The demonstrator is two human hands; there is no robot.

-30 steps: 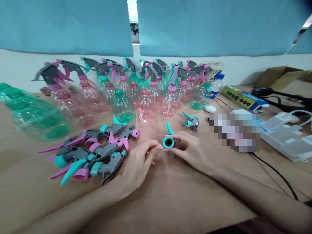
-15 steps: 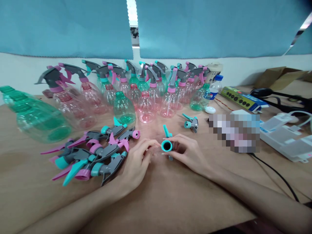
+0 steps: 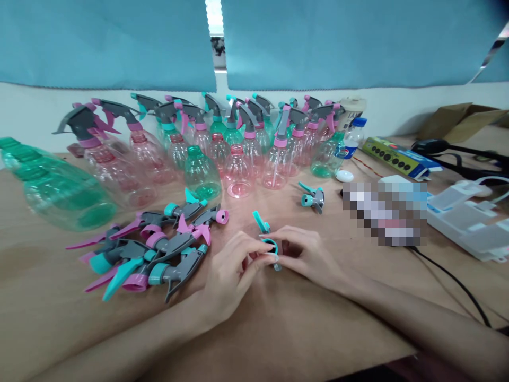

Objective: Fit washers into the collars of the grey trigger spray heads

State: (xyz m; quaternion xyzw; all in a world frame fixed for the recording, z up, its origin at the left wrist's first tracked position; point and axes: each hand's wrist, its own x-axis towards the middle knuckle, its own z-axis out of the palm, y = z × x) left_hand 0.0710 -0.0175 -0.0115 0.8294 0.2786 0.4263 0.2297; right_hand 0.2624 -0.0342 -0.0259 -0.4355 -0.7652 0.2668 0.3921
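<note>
My right hand (image 3: 308,254) grips a grey and teal spray trigger head (image 3: 261,222), its round collar facing up toward me and its teal lever pointing away. The fingertips of my left hand (image 3: 233,268) are pinched together right at the mouth of that collar. Whatever lies between those left fingers is too small or hidden to make out. To the left is a heap of trigger heads (image 3: 173,249) in grey with pink or teal parts. A single grey and teal trigger head (image 3: 313,198) lies beyond my right hand.
Rows of pink and green bottles (image 3: 238,178), many with trigger heads on, stand along the back. Green bottles (image 3: 67,196) lean at far left. To the right are a Pepsi bottle (image 3: 353,139), a white oval object (image 3: 344,175), a long box (image 3: 397,158) and a clear plastic organizer (image 3: 465,217).
My left fingertips have moved right, from beside the collar onto its mouth. The trigger head in my right hand has tilted, its lever swinging leftward.
</note>
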